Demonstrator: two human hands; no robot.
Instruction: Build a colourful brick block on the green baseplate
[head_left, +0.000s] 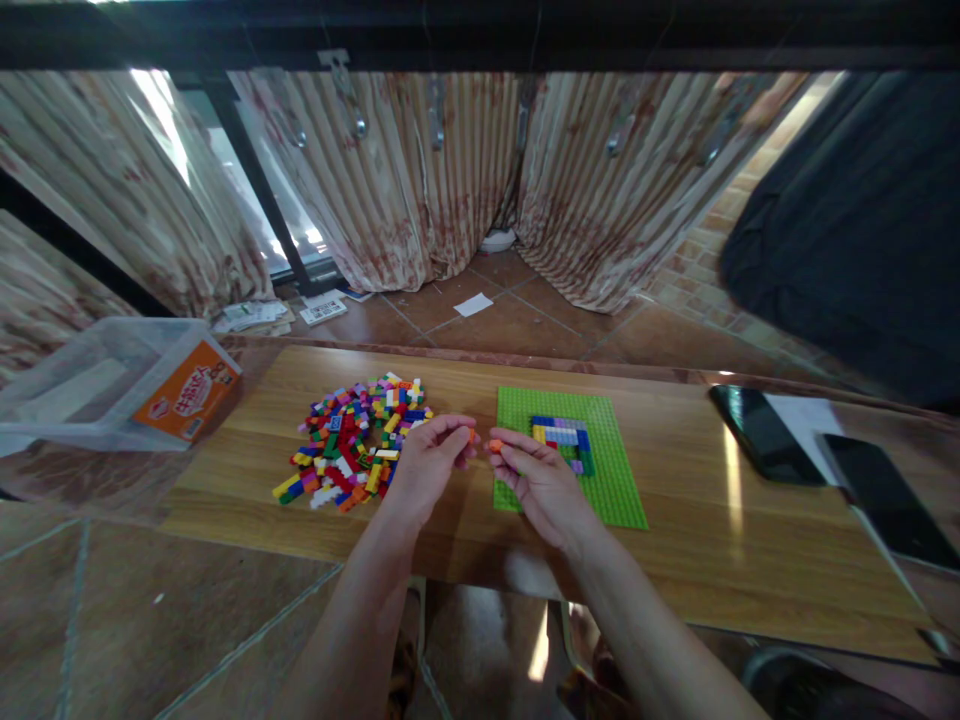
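Between the thumb and fingers of my left hand is a small orange brick. My right hand pinches another orange brick, and the two bricks are a short gap apart. Beside and partly behind my right hand lies a green baseplate. Bricks in blue, yellow, light grey, green and purple form a low built-up block on it, partly covered by that hand. To the left of my left hand spreads a pile of loose toy bricks in many colours.
A clear plastic bin with an orange label stands at the table's left end. Toward the right lie a black phone, a second dark phone and white paper. Curtains hang beyond the wooden table.
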